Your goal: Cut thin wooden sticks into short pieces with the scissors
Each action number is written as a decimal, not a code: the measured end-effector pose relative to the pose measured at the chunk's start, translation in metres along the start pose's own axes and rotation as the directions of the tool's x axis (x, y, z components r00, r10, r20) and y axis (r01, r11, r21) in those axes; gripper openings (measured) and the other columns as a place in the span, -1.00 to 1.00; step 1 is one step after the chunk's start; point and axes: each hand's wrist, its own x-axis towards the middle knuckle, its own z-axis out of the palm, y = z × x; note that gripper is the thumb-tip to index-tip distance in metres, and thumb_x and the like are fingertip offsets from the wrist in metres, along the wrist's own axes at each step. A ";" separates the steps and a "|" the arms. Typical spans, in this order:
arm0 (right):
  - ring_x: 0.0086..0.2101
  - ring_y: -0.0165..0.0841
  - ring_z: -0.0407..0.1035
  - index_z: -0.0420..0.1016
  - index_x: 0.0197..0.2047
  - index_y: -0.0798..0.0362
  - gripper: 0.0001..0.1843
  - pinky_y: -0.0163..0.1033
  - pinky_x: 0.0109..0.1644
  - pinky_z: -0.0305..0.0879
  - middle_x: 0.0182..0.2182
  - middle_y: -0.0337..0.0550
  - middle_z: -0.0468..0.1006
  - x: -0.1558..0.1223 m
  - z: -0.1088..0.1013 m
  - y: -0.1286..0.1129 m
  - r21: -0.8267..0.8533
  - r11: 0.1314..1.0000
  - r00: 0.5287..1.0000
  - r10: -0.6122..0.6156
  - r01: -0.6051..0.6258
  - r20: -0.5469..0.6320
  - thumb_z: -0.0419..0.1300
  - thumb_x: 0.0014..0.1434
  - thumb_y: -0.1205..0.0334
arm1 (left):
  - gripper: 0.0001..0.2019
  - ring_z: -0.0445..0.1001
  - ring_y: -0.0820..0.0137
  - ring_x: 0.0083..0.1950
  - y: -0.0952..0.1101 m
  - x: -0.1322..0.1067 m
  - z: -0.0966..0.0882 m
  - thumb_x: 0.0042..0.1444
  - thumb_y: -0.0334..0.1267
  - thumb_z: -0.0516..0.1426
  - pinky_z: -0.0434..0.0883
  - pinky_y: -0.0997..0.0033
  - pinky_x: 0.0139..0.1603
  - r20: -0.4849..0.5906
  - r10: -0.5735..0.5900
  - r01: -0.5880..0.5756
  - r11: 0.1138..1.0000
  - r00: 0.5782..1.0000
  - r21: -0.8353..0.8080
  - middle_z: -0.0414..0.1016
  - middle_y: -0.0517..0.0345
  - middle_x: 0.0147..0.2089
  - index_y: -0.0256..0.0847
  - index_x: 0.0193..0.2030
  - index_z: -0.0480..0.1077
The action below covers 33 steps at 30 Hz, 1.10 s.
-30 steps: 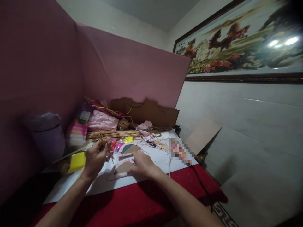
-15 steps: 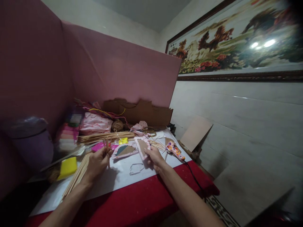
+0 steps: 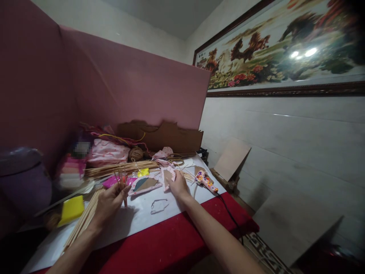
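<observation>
My left hand (image 3: 111,199) is closed around a few short, thin brown sticks (image 3: 124,201), held upright above the white sheet. My right hand (image 3: 179,185) grips a cardboard piece (image 3: 168,176) edged with pink patterned fabric; my fingers cover its right side. Between the hands lies a second fabric-edged cardboard piece (image 3: 146,185), partly dark green. Nearer me on the sheet is a thin, pale angular outline (image 3: 159,206), its material unclear. A flower-patterned glue gun (image 3: 205,181) with a black cord rests right of my right hand.
Long wooden sticks (image 3: 82,220) lie beside my left forearm, near a yellow packet (image 3: 71,210). More sticks, a twine ball (image 3: 136,153), pink fabric (image 3: 107,151) and brown cardboard (image 3: 162,136) fill the back. Red cloth (image 3: 159,243) covers the front edge.
My right hand has shifted away from me with the cardboard piece and now covers more of it. My left hand keeps the sticks upright. The whole view has swung slightly right.
</observation>
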 end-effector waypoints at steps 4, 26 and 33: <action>-0.04 -0.13 0.26 0.48 -0.15 0.09 -0.72 -0.06 0.05 0.16 -0.09 0.08 0.42 -0.013 -0.005 -0.012 -0.246 0.936 0.960 -0.273 0.251 -0.057 0.20 0.01 0.34 | -0.66 0.24 0.50 -0.60 0.004 -0.001 0.002 -0.01 0.03 0.10 0.16 0.54 -0.56 0.034 -0.047 0.050 0.994 0.998 -0.098 0.31 0.27 -0.65 -0.23 -0.53 0.35; -0.44 -0.42 0.24 0.36 -0.40 0.09 -0.85 -0.36 -0.35 0.20 -0.49 -0.25 0.36 -0.036 0.048 -0.064 0.472 0.823 0.742 -0.525 0.317 0.417 0.06 0.14 0.22 | -0.68 0.23 0.49 -0.52 0.003 -0.011 0.022 0.10 -0.12 -0.04 0.16 0.51 -0.50 0.415 0.020 0.058 0.983 0.910 -0.174 0.35 0.20 -0.55 -0.30 -0.48 0.38; -0.40 -0.40 0.23 0.33 -0.44 0.07 -0.82 -0.33 -0.29 0.15 -0.46 -0.21 0.35 -0.034 0.032 -0.067 0.266 0.793 0.742 -0.608 0.548 0.283 0.03 0.16 0.23 | -0.59 0.30 0.43 -0.53 0.016 -0.006 0.007 0.07 0.02 -0.02 0.19 0.48 -0.51 0.286 -0.145 0.192 0.971 0.947 -0.145 0.39 0.13 -0.57 -0.28 -0.54 0.38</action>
